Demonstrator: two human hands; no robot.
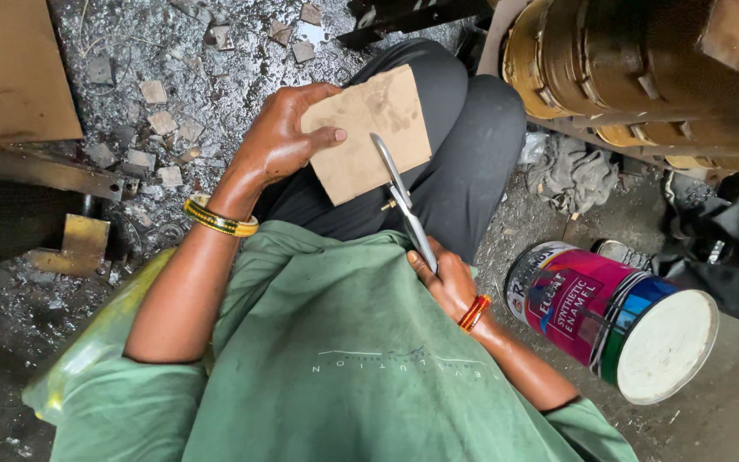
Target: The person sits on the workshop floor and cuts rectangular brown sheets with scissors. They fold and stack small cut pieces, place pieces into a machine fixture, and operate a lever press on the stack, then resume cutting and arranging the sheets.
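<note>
Scissors [404, 205] in the right hand [448, 282], whose grip is wrapped around the handles, bite with thin steel blades into the lower edge of a stiff, matte brown card [361, 128] held over the lap. The left hand [280, 137] pinches that card by its left side, thumb on top near the cut line, so I judge a slip could nick the thumb or skew the cut. Beyond lie small square offcuts [151, 128] on gritty, wet-looking ground and a glossy paint tin [613, 316] on its side.
</note>
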